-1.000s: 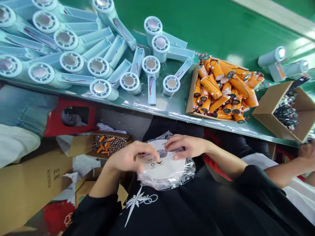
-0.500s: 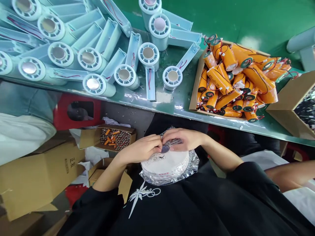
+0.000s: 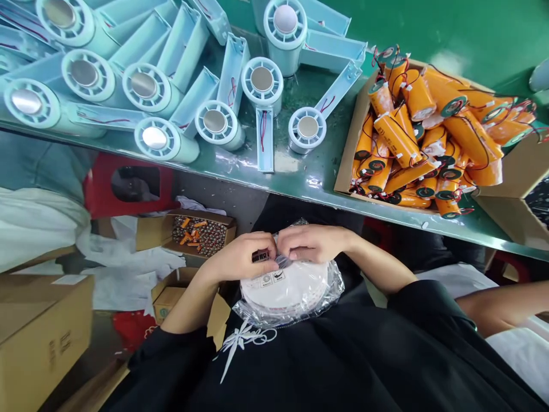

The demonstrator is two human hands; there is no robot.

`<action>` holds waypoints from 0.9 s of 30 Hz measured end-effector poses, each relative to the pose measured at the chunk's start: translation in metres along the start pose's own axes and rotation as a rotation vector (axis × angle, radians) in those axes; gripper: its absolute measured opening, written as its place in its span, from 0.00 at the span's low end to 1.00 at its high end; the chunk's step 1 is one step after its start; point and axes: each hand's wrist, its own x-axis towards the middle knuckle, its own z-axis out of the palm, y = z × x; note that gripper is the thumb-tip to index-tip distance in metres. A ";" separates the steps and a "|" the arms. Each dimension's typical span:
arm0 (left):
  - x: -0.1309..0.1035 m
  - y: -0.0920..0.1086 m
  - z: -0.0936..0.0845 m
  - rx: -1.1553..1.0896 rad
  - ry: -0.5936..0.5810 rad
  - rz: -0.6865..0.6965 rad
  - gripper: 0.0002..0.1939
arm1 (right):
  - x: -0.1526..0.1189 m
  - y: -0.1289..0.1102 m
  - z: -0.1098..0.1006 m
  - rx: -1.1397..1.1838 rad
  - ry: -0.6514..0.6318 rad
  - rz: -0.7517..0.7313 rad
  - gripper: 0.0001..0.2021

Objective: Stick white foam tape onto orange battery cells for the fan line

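A round white stack [image 3: 285, 286] in crinkled clear plastic wrap [image 3: 335, 286] rests on the lap, against the black shirt. My left hand [image 3: 246, 256] lies on its upper left edge, with thumb and fingers pinched on the plastic. Beside it, almost touching, my right hand [image 3: 311, 243] has its fingers curled down on the plastic at the top of the stack. Both sets of fingertips meet around a small dark round spot [image 3: 283, 261], partly covered by them. Black printed marks show on the white face below my left fingers.
Light blue fan-like housings [image 3: 217, 123] crowd the green table [image 3: 321, 177]. A cardboard box [image 3: 346, 154] of orange wired battery packs stands at its right. Below left are a box [image 3: 229, 233] of small metallic parts, a red stool [image 3: 160, 189] and cartons. People sit at both sides.
My left hand has shifted slightly left, and my right hand's fingers have curled in closer to it. The view has moved a little, and the large carton at the left appears lower.
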 end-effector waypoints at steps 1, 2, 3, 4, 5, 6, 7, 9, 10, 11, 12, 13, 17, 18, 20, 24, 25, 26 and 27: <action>0.000 0.000 0.000 -0.009 0.008 0.004 0.10 | -0.002 0.002 0.003 0.018 0.072 0.009 0.10; 0.000 0.000 0.000 -0.013 0.020 0.011 0.11 | -0.004 0.003 0.007 0.024 0.142 0.020 0.10; 0.000 0.001 0.001 -0.012 0.031 0.020 0.12 | -0.007 0.005 0.009 0.021 0.207 0.032 0.10; 0.001 0.001 0.002 -0.003 0.039 0.029 0.11 | -0.009 0.006 0.011 0.013 0.265 0.040 0.10; 0.001 0.002 0.003 0.011 0.043 0.037 0.09 | -0.011 0.007 0.013 0.005 0.319 0.049 0.10; 0.002 0.002 0.004 0.026 0.053 0.042 0.07 | -0.014 0.008 0.013 0.003 0.362 0.060 0.10; 0.003 0.003 0.006 0.038 0.081 0.047 0.07 | -0.015 0.008 0.013 0.010 0.377 0.074 0.10; 0.004 0.005 0.008 0.066 0.181 0.062 0.09 | -0.018 0.006 0.011 0.024 0.336 0.107 0.11; 0.004 0.005 0.009 0.087 0.230 0.078 0.10 | -0.018 0.005 0.010 0.021 0.298 0.122 0.14; 0.004 0.004 0.009 0.108 0.267 0.102 0.10 | -0.018 0.004 0.009 0.013 0.270 0.132 0.17; 0.003 0.003 0.010 0.133 0.289 0.135 0.10 | -0.018 0.003 0.010 -0.001 0.266 0.134 0.17; 0.001 0.001 0.010 0.161 0.303 0.171 0.11 | -0.018 0.002 0.011 -0.023 0.293 0.125 0.15; -0.014 -0.012 0.010 0.196 0.512 0.218 0.13 | -0.020 0.007 0.021 -0.164 0.484 -0.019 0.11; -0.018 -0.015 0.008 0.167 0.559 0.193 0.13 | -0.021 0.009 0.023 -0.224 0.527 -0.052 0.10; -0.023 -0.014 0.002 0.103 0.567 0.143 0.12 | -0.026 0.012 0.024 -0.361 0.565 -0.101 0.09; -0.017 0.001 -0.017 0.147 0.425 0.098 0.10 | -0.029 0.007 0.015 -0.596 0.372 -0.132 0.06; -0.012 0.006 -0.021 0.183 0.342 0.082 0.11 | -0.028 0.005 0.013 -0.628 0.319 -0.121 0.06; -0.007 0.010 -0.024 0.210 0.234 0.069 0.12 | -0.026 0.004 0.011 -0.649 0.291 -0.109 0.07; -0.002 0.014 -0.025 0.220 0.121 0.058 0.11 | -0.024 0.003 0.011 -0.663 0.294 -0.107 0.06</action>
